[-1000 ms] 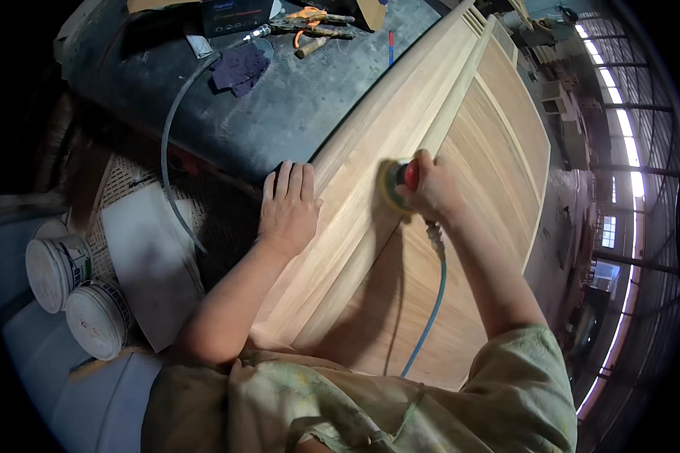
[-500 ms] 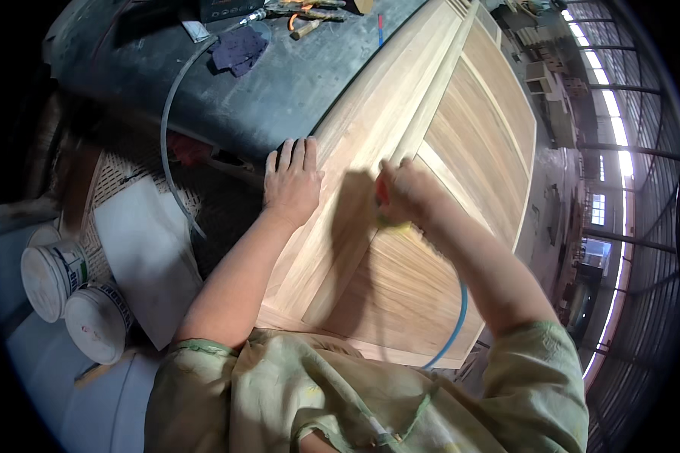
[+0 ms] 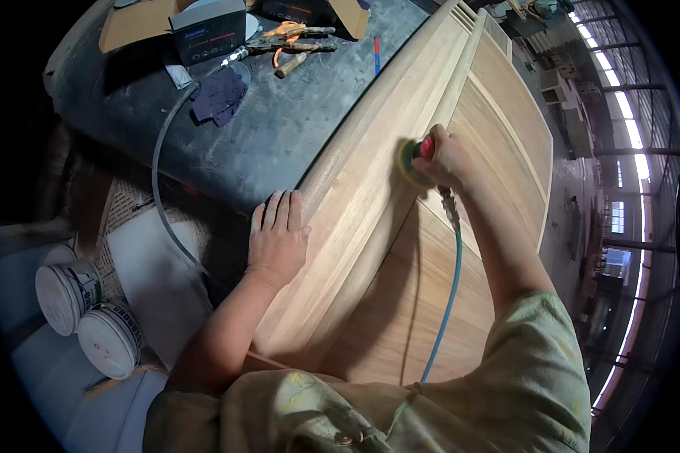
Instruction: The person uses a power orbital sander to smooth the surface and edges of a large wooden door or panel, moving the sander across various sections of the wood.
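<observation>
A large light-wood door-like panel [image 3: 370,174] with framed sections stretches away in front of me. My right hand [image 3: 451,158] is closed around a small round air sander [image 3: 411,162], which has a red top and a yellow-green disc blurred by motion. The sander is tilted and sits by the raised moulding along the middle of the panel. From its metal fitting a blue-green air hose [image 3: 450,294] runs back toward me. My left hand [image 3: 277,240] lies on the panel's left edge with its fingers stretched out, holding nothing.
A dark grey table [image 3: 227,155] adjoins the panel's left side, bearing a purple cloth [image 3: 219,97], orange-handled tools [image 3: 287,32], open boxes [image 3: 208,34] and a red-blue pencil [image 3: 377,57]. A grey hose [image 3: 157,162] hangs off it. White buckets [image 3: 109,343] stand at lower left.
The sander in my right hand has moved farther along the panel, and its disc now shows. My left hand stays on the left edge. The view has shifted, showing more of the table's far side.
</observation>
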A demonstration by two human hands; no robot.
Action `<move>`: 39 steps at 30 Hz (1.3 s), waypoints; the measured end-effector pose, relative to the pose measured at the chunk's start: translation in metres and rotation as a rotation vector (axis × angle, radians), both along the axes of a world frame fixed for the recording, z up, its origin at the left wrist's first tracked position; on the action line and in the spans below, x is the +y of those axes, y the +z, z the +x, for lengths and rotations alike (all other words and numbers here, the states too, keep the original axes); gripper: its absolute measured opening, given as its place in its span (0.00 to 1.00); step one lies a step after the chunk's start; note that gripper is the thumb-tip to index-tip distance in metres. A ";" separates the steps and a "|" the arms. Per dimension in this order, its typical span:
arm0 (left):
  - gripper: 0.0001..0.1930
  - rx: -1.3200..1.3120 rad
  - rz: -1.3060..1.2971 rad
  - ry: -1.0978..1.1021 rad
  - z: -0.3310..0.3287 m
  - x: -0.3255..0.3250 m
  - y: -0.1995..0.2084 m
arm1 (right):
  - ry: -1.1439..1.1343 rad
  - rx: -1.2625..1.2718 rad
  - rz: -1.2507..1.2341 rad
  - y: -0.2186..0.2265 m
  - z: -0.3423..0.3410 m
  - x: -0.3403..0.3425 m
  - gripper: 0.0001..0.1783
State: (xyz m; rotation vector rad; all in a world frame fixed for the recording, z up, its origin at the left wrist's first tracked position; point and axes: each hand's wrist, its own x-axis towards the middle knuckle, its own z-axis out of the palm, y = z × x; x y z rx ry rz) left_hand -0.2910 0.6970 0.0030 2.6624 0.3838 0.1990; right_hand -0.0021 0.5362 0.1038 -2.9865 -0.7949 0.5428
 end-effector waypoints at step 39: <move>0.33 0.052 0.079 -0.015 0.003 -0.001 -0.006 | -0.002 -0.202 0.273 -0.017 -0.058 -0.036 0.32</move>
